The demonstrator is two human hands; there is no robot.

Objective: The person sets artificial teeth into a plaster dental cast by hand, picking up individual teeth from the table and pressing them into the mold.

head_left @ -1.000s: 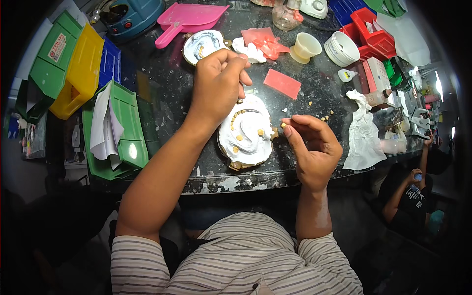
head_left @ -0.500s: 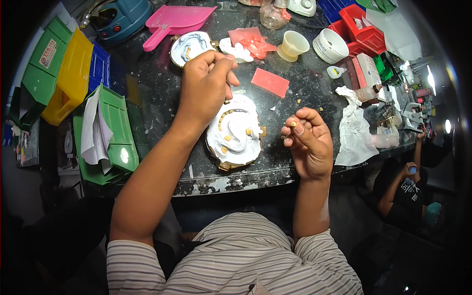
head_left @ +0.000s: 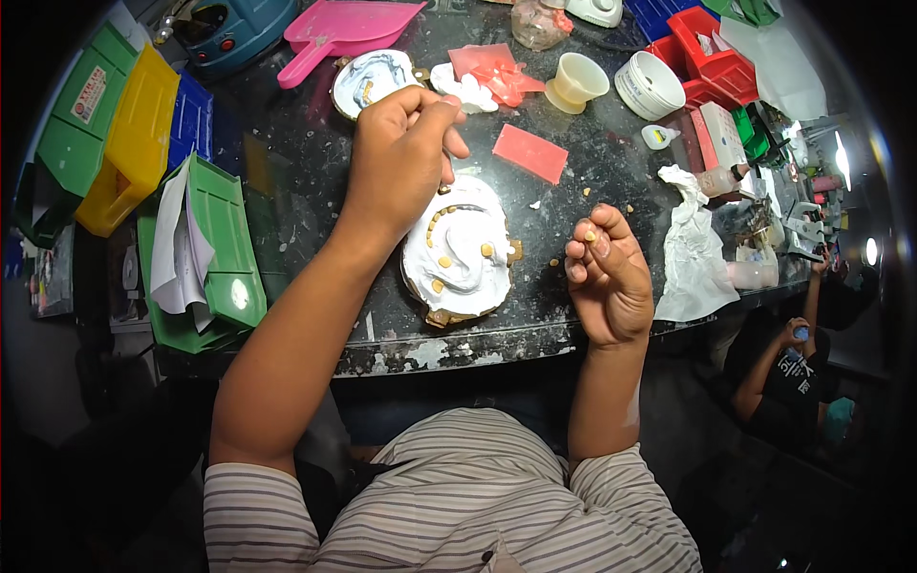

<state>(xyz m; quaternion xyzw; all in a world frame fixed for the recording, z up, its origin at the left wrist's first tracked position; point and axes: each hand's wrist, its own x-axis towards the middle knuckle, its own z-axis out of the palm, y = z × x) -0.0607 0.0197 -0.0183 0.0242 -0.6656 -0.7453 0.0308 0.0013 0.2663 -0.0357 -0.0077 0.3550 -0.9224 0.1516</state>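
Note:
A small yellowish tooth-like piece (head_left: 590,237) is pinched between the thumb and fingertips of my right hand (head_left: 613,282), which is raised over the bench's front edge. My left hand (head_left: 401,158) is closed, its thumb and forefinger tips together; anything between them is too small or hidden to make out. Below and right of that hand lies a brass-coloured dental flask half (head_left: 447,318) filled with white plaster (head_left: 470,277). Several yellowish tooth-like pieces sit in the plaster, some in a curved row. Beyond my left hand lies another flask half (head_left: 387,72), partly covered by it.
Around the flasks are a pink wax sheet (head_left: 530,153), crumpled pink wax (head_left: 497,72), a pale cup (head_left: 576,84), a white tub (head_left: 650,86) and crumpled tissue (head_left: 690,248). A pink dustpan (head_left: 353,29) lies behind; coloured bins (head_left: 215,258) line the left. Another person (head_left: 788,372) is at far right.
My right hand has shifted slightly right with the piece, uncovering a small yellowish bit on the bench. My left hand stays nearly in place, and the whole view has shifted a little.

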